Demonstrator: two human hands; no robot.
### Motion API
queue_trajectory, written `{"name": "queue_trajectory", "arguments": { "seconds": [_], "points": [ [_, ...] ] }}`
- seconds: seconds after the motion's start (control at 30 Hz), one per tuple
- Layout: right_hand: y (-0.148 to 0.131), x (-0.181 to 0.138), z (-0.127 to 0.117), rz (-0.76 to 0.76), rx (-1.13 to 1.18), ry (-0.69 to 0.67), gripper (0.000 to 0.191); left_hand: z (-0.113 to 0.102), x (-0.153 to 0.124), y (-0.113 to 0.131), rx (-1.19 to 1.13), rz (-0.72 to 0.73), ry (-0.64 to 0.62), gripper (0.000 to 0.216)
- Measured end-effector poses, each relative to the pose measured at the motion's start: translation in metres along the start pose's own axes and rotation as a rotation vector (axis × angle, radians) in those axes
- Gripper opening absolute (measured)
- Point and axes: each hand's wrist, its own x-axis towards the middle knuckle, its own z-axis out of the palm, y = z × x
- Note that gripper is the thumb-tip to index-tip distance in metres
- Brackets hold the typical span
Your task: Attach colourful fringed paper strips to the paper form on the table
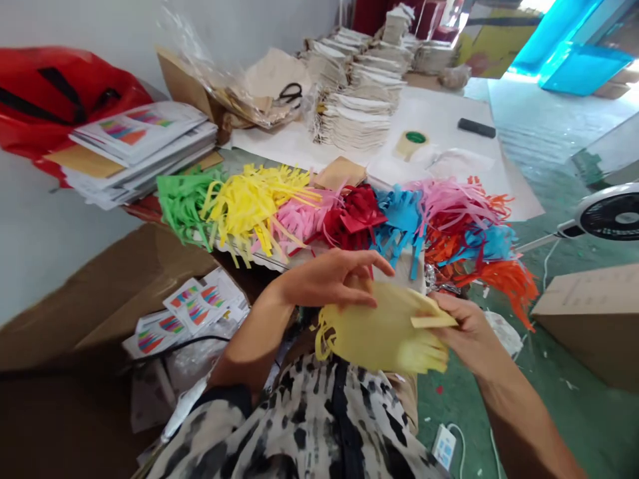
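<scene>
A sheet of yellow fringed tissue paper (pixel 379 329), blurred by motion, hangs in front of my body. My right hand (pixel 462 318) is closed on its right end, where a folded strip sticks out. Over the paper's upper left edge, my left hand (pixel 339 276) has its forefinger and thumb stretched apart; whether it touches the paper I cannot tell. Along the table's front edge lie fringed bunches: green (pixel 184 203), yellow (pixel 257 199), pink (pixel 307 216), dark red (pixel 357 216) and blue (pixel 399 216). More pink, blue and orange fringes (pixel 504 279) hang at the right corner.
Stacks of bundled paper (pixel 357 116), a tape roll (pixel 413 141), black scissors (pixel 290 94) and a dark bar (pixel 476 128) lie on the table. Printed sheets (pixel 140 146) are piled at left. A fan (pixel 614 216) and a cardboard box (pixel 592 326) stand at right.
</scene>
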Motion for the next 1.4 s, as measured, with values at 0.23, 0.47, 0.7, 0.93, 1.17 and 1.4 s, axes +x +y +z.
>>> {"name": "queue_trajectory", "arguments": {
  "seconds": [0.23,0.47,0.7,0.93,1.17,1.4],
  "points": [
    [0.039,0.031,-0.009,0.271,-0.131,0.168,0.037,0.036,0.030,-0.036,0.640,0.203,0.566,0.029],
    [0.045,0.021,-0.031,0.165,-0.554,0.402,0.027,0.116,0.029,-0.094,0.792,0.317,0.238,0.065],
    [0.016,-0.010,-0.004,-0.348,-0.973,0.361,0.062,0.121,0.033,-0.088,0.845,0.335,0.347,0.031],
    [0.053,-0.011,0.013,-0.275,-0.867,0.078,0.041,0.101,0.024,-0.080,0.763,0.195,0.373,0.027],
    [0.051,0.004,-0.008,-0.160,-0.631,0.150,0.024,0.076,0.026,-0.076,0.577,0.071,0.375,0.018],
    [0.054,0.015,-0.002,-0.100,-0.693,0.328,0.021,0.078,0.036,-0.082,0.634,0.012,0.513,0.015]
  ]
}}
